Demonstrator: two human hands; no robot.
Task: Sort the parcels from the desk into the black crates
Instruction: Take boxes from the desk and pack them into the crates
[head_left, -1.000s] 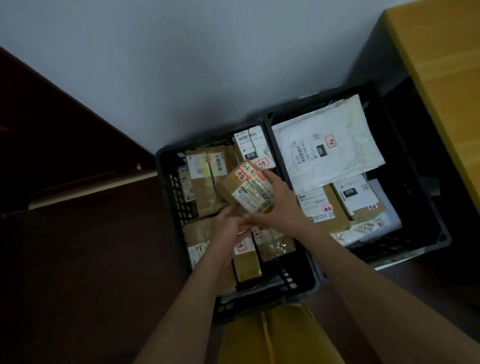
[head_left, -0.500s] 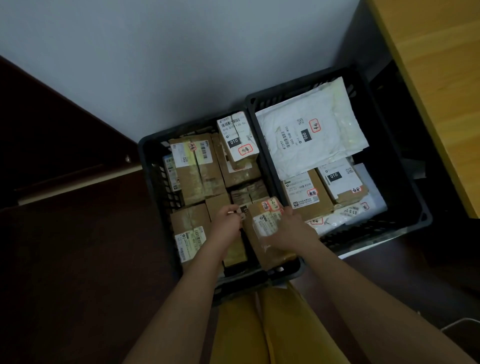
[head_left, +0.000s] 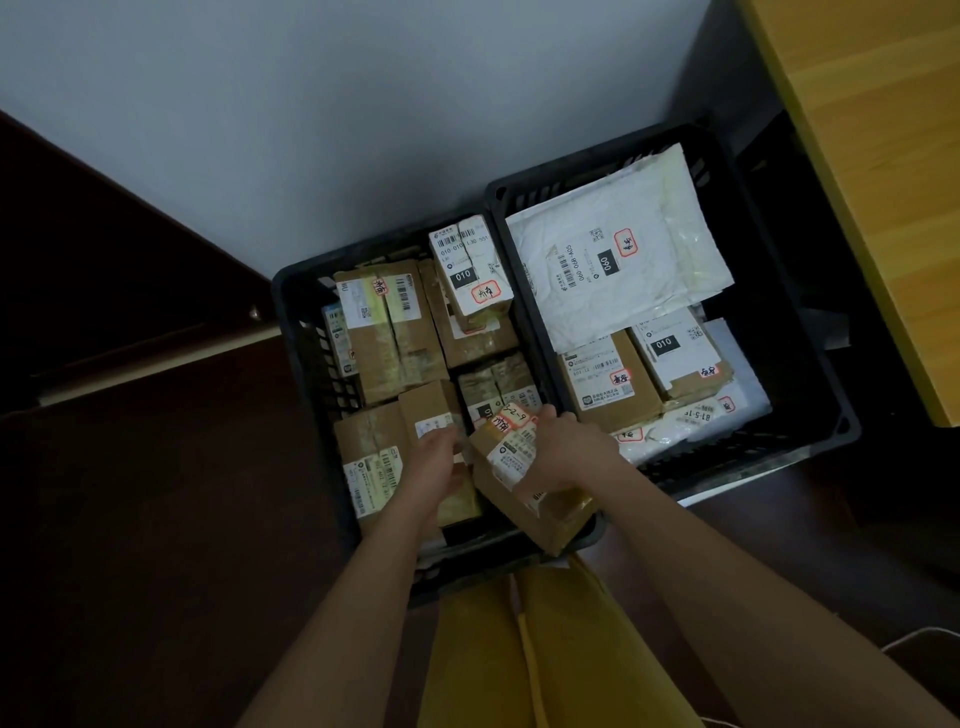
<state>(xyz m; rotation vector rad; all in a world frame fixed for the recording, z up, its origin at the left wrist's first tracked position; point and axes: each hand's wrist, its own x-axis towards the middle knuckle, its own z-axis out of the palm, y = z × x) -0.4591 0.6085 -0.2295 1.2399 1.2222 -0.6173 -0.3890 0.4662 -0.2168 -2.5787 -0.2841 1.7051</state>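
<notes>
The small box (head_left: 511, 457) had come down from above the stack into the near corner of the left crate (head_left: 296, 332) — right hand (head_left: 563, 452) gripping it, left hand (head_left: 439, 462) loosely curled beside it, apparently empty. Placement looked nearly finished.

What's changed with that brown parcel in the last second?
The brown parcel, held up over the left crate a second ago, has come down to its near right corner. The right hand still grips it; the left hand has come off it. Other parcels unchanged.
</notes>
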